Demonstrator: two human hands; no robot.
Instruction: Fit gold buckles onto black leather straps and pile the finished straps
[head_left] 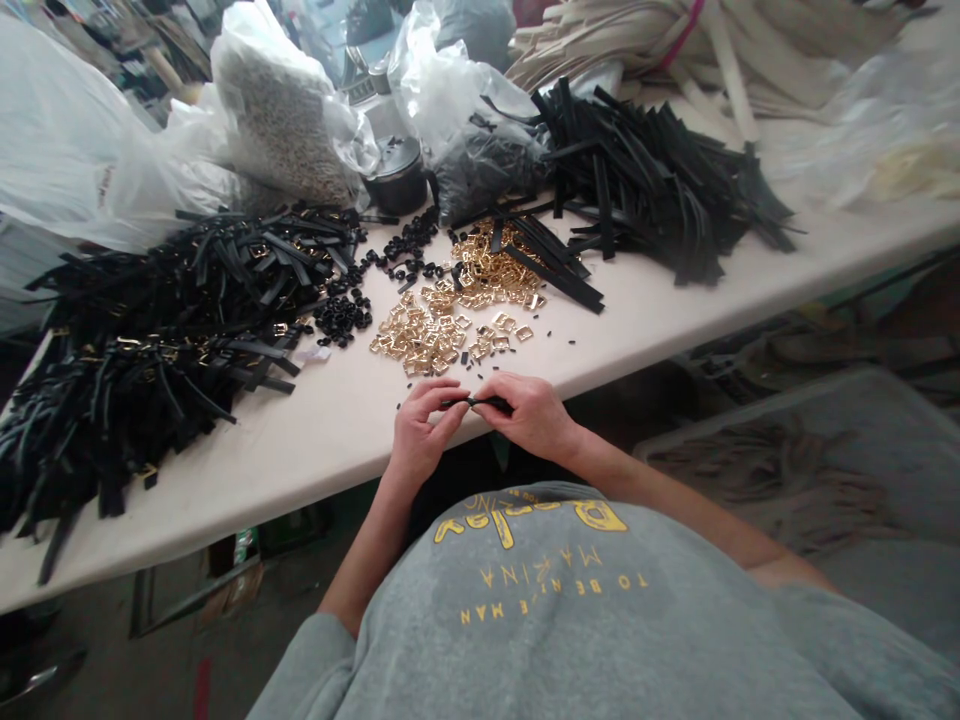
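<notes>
Evidently this is close work: at centre frame, by the counter's point(352, 400) front edge, the left hand point(424, 425) and right hand point(529, 410) pinch a black strap point(495, 402) between thumbs and fingers, their tips nearly meeting. The step in hand looks like fine fingertip work on that strap; whether it bears a buckle or loop is too small to tell. The next move would seem to call for a firm pinch on one side and small, exact shifts on the other. Just above the hands lie gold buckles point(424, 335), with black loops point(343, 318) to their left; farther out, buckled straps point(142, 340) fill the left, and plain strips point(652, 180) heap at upper right.
</notes>
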